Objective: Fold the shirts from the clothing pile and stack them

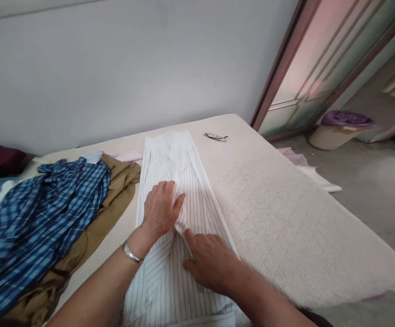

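A white pinstriped garment (194,200), which looks like a pair of trousers, lies lengthwise on the cream bed cover (286,218), its broad top edge toward the wall. Its near end shows a folded edge at the bottom of the view. My left hand (161,206) rests on the middle of the cloth, thumb apart from the fingers. Just nearer and to the right, my right hand (211,259) lies on the same cloth with its index finger stretched forward. Between the two hands the fabric is raised in a small crease. The undersides of my fingers are hidden.
At left lie a blue plaid garment (64,204) and a brown cloth (116,190). Glasses (215,137) lie near the far edge. A grey wall (143,68) stands behind. On the floor at right are a bin (330,136) with a purple liner and pale cloths (320,179).
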### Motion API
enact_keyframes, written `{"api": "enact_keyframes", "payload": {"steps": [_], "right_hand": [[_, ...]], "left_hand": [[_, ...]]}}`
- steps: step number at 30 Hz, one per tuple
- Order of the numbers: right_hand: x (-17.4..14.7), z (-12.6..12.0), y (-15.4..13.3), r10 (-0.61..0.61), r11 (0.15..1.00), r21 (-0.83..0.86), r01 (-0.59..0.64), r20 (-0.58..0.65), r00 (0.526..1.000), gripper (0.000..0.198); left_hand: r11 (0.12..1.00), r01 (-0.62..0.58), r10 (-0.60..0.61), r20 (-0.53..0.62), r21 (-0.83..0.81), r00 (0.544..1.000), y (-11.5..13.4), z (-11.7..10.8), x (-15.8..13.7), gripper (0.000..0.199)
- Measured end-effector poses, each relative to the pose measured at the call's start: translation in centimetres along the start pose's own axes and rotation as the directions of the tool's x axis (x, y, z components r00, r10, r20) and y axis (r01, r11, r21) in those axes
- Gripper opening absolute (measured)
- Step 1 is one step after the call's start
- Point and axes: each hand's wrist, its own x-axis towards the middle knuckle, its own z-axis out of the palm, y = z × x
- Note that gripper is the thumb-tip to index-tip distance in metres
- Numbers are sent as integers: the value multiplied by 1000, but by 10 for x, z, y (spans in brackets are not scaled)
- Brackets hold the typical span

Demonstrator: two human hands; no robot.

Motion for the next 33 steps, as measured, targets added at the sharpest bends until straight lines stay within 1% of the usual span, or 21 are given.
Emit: {"api": "enact_keyframes", "payload": {"steps": [2,3,4,5,7,8,9,10,11,12,13,15,17,19,21,22,24,26,28,30,33], "right_hand": [[1,1,1,-5,1000,-12,5,0,1000,41],[1,1,1,-6,1000,-18,7,4,1000,42],[2,0,0,-3,1000,-23,3,11,1000,43],[1,-1,-1,5,1000,-27,-5,22,1000,43],[1,-5,-3,24,999,-26,-23,50,998,41],[1,-6,-4,29,999,-23,-28,59,998,39],[0,-8,-5,30,999,-21,-29,64,997,37],[0,-9,-6,31,999,-21,-30,67,997,34],[0,-9,-6,31,999,-23,-29,66,997,33],[0,-9,-6,30,999,-28,-28,65,997,31],[1,-8,-6,29,999,-33,-27,65,997,29],[1,-6,-5,22,999,-39,-19,58,998,27],[1,-4,-4,11,999,-41,-9,47,999,25],[2,-3,-3,4,999,-45,-2,42,999,24],[2,-1,-2,-3,998,-56,5,43,999,24],[2,0,-1,-8,998,-63,11,39,999,24],[1,0,-1,-23,996,-85,25,26,999,21],[0,-2,-2,-38,993,-113,41,30,999,18],[-1,-5,-3,-47,990,-132,55,67,997,20],[-3,-8,-4,-57,988,-138,70,97,994,23],[-5,-7,-6,-74,987,-141,82,59,996,26]], "left_hand": [[977,141,-133,56,-161,990,-4,6,-2,43],[927,234,-209,115,-294,971,-8,8,-2,44],[835,324,-269,183,-446,946,-12,9,-2,45],[707,390,-301,248,-590,921,-16,9,-2,46],[447,423,-313,305,-788,899,-23,7,-1,46],[367,406,-317,298,-837,900,-27,4,-1,46],[338,390,-322,284,-857,903,-31,2,-1,44],[355,385,-332,270,-852,904,-36,0,-1,41],[417,397,-347,261,-817,901,-41,-2,-2,37],[518,424,-359,261,-743,896,-46,-3,-3,34],[643,449,-368,264,-621,892,-51,-5,-4,31],[864,429,-371,243,-262,896,-56,-7,-8,29],[949,309,-316,158,69,936,-51,-9,-11,29],[958,196,-206,27,210,978,-36,-13,-15,25],[962,138,-129,-54,235,990,-16,-15,-19,20],[961,143,-136,-50,236,990,-8,-16,-21,23],[947,200,-221,57,253,974,2,-17,-24,33],[925,244,-309,202,291,929,1,-16,-26,34],[915,225,-324,278,336,904,-4,-14,-27,29],[908,163,-281,271,386,921,-10,-13,-29,23],[915,94,-184,197,393,963,-10,-9,-34,18]]}}
